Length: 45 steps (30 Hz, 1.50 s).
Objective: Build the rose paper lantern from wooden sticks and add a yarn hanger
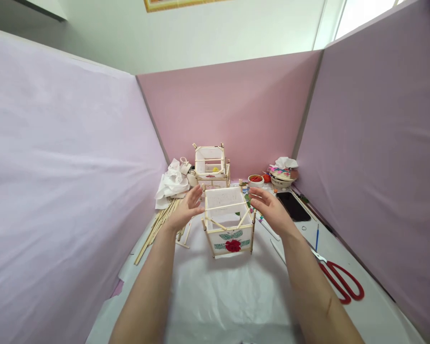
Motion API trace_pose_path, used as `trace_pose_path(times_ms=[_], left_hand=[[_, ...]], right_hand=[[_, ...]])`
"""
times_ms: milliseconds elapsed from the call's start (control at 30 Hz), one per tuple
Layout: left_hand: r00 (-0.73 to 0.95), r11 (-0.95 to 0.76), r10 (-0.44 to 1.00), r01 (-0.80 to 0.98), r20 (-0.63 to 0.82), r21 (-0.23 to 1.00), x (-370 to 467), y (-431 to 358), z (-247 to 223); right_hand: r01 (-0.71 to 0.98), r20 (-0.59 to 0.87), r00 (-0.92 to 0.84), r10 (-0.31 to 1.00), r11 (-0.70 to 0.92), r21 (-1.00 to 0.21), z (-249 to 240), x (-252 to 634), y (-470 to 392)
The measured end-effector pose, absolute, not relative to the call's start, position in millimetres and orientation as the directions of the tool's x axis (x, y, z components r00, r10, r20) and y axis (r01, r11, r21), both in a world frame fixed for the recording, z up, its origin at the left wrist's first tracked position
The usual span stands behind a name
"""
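A square lantern-like box of thin wooden sticks and white panels stands on the covered table, its top open. Its front panel bears a red rose and green leaf or butterfly shapes. Several sticks cross the top opening. To its left is my left hand, fingers apart, close to the frame's upper corner. My right hand is held on the other side, fingers spread and curved toward the box. Neither hand grips anything; whether a fingertip touches the frame is hard to tell.
Behind stands a similar stick-framed box. Loose sticks and crumpled white paper lie at left. On the right are red-handled scissors, a black phone, a blue pen-like tool and bowls. Fabric-covered walls enclose three sides.
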<state>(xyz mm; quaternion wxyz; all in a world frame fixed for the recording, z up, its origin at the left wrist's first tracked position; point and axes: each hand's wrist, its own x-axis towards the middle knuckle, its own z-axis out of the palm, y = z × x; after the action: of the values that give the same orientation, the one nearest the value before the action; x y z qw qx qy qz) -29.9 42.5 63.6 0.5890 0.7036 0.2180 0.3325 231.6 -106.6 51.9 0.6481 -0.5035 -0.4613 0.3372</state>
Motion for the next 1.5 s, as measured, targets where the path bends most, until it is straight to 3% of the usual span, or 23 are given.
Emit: trace_pose_path(times_ms=[133,267,333,500,833,1133,1500], left_hand=[[0.616,-0.161,0.739,-0.233,0.273,0.959,-16,44,55],[0.260,-0.282,0.875,-0.413,0.409,0.866,-4,35,51],[0.207,-0.335,0.874,-0.397,0.439,0.855,-3,29,48],[0.447,-0.308,0.809,-0.230,0.382,0.923,-15,24,43],[0.692,-0.203,0.653,-0.233,0.309,0.951,-26,37,35],[0.708,-0.157,0.652,-0.225,0.272,0.962,-18,33,36],[0.671,-0.178,0.696,-0.185,0.257,0.966,-16,28,40]], right_hand=[[0.023,0.296,0.399,0.868,0.313,-0.950,53,225,-95],[0.086,0.295,0.422,0.857,0.286,-0.954,51,221,-91],[0.082,0.311,0.404,0.861,0.304,-0.949,46,220,-92],[0.010,0.329,0.335,0.883,0.346,-0.938,40,221,-96],[0.088,0.206,0.220,0.954,0.191,-0.978,51,232,-107],[0.082,0.044,0.152,0.987,0.032,-0.996,56,239,-118],[0.108,0.083,0.122,0.989,0.070,-0.992,53,241,-117]])
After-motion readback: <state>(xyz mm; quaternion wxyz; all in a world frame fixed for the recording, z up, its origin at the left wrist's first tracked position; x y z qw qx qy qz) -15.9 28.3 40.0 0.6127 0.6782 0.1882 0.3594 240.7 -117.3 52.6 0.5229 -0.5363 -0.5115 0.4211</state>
